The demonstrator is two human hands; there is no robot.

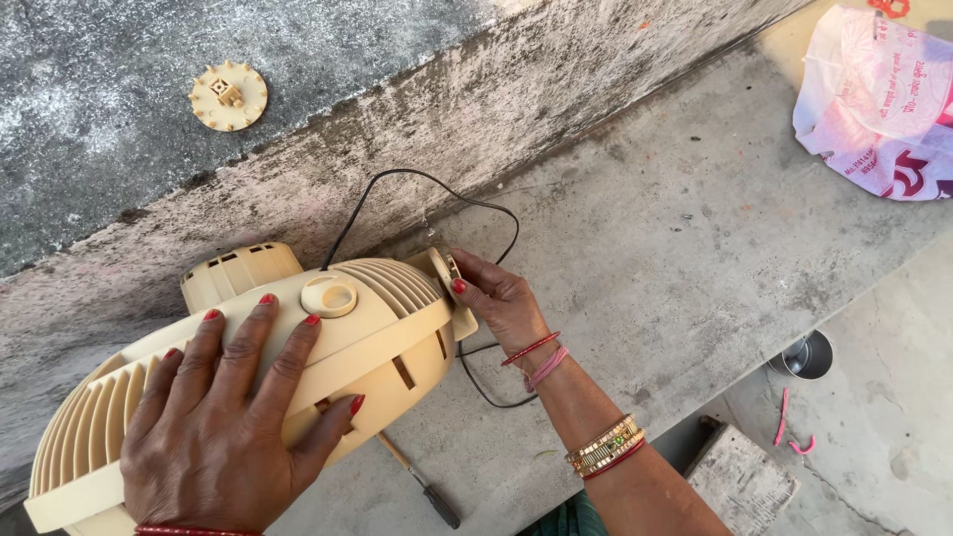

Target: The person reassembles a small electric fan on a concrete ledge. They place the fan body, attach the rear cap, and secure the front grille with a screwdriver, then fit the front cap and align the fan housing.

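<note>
The left hand (213, 417) lies flat, fingers spread, on the cream ribbed plastic fan housing (298, 367), whose long axis runs toward the right hand (496, 298), whose fingers pinch its small end bracket (449, 273).

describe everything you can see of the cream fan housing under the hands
The fan housing is a cream, plastic-looking shell with curved ribbed vents, rectangular slots and a round raised knob on top. It lies on its side on the concrete ledge, against the rough step. The left hand presses flat on it; the right hand grips a small part at its far end. A thin black cord loops out behind it, and a screwdriver pokes from beneath.
</note>
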